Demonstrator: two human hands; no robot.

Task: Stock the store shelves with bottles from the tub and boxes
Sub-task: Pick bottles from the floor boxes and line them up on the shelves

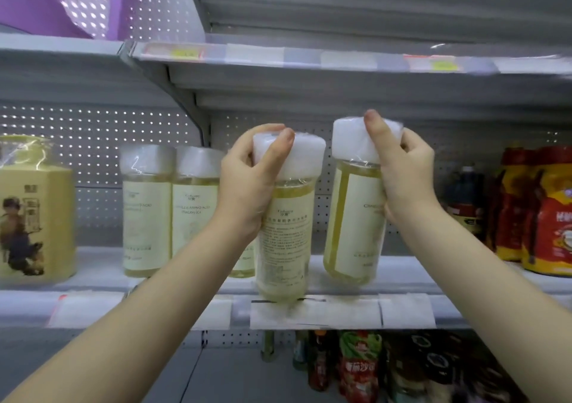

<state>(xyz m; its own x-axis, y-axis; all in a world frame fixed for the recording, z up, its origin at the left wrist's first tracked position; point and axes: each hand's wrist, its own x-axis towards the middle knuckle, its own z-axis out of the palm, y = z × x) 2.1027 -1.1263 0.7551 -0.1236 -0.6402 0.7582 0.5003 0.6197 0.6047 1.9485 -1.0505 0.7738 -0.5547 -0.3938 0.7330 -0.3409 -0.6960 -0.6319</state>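
Left arm: the bare left forearm enters from the near left corner and slants up and rightward toward the far middle.
Left hand: the left hand is curled round the cap end of the left bottle, thumb laid across the cap's near face.
Right arm: the bare right forearm enters from the near right edge and slants up and leftward.
Right hand: the right hand grips the right bottle at cap and shoulder, thumb pointing up, fingers curled behind.
Hands together: apart, the right one slightly higher.

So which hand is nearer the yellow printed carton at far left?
Left. The left hand, gripping a white-capped bottle, is right of the yellow printed carton past two standing bottles; the right hand is farther right.
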